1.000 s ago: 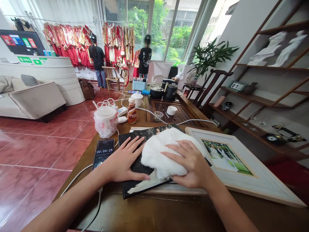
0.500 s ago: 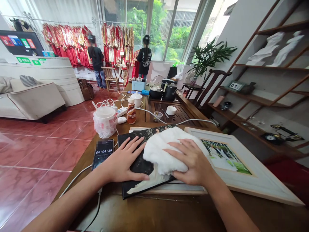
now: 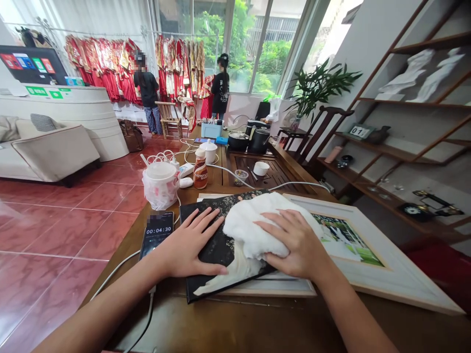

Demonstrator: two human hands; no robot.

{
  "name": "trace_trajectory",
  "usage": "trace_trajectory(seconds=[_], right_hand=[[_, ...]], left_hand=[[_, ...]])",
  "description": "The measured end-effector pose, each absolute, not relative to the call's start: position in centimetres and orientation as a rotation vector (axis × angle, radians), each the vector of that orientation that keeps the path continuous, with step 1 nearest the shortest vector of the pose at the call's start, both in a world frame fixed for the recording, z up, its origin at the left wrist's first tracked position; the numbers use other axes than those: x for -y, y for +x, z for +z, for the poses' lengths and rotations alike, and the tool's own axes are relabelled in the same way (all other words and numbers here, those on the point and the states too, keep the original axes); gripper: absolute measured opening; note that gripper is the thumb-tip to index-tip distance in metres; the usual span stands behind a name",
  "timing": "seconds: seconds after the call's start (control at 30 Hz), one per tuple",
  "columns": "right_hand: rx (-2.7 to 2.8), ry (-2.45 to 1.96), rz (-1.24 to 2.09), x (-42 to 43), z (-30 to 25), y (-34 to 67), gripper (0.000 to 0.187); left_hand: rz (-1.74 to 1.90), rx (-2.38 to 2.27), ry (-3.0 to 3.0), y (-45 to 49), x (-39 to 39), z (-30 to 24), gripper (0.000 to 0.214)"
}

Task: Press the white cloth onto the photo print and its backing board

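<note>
A black photo album [image 3: 213,250] lies on the wooden table [image 3: 257,323] in front of me. My left hand [image 3: 187,245] rests flat on its cover, fingers spread, holding it down. My right hand [image 3: 294,242] presses a white fluffy cloth [image 3: 250,228] onto the album's right part, fingers laid over the cloth. A white-framed photo [image 3: 371,255] lies just to the right, partly under the cloth.
A phone [image 3: 157,233] showing a timer lies left of the album, its cable running off the table edge. Beyond it stand a bagged white container [image 3: 161,184], a brown bottle [image 3: 200,169], a tea tray [image 3: 265,171] and kettles. Shelves stand at right. Two people stand by red garments far back.
My right hand has slid the white cloth a little to the right across the album, uncovering more of the cover. The left hand has stayed put. The timer went from 00:04:29 to 00:04:30.
</note>
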State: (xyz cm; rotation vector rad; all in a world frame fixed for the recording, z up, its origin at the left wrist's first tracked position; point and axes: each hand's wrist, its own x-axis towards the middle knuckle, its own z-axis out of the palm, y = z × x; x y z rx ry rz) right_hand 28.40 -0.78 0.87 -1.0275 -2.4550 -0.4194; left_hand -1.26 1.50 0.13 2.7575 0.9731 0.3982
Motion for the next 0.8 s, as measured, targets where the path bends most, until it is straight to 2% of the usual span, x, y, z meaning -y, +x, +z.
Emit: trace_trajectory(seconds=[0.23, 0.47, 0.8], right_hand=[[2.543, -0.843, -0.316, 2.1, 1.0, 26.0, 0.064], [2.451, -1.04, -0.417, 0.7, 1.0, 28.7, 0.054], [2.535, -0.877, -0.271, 1.8, 1.0, 26.5, 0.063]], left_hand=[[0.36, -0.95, 2.769, -1.3, -1.5, 0.3, 0.103], [0.39, -0.979, 2.76, -1.3, -1.5, 0.1, 0.103], [0.347, -0.975, 2.772, -1.3, -1.5, 0.2, 0.104]])
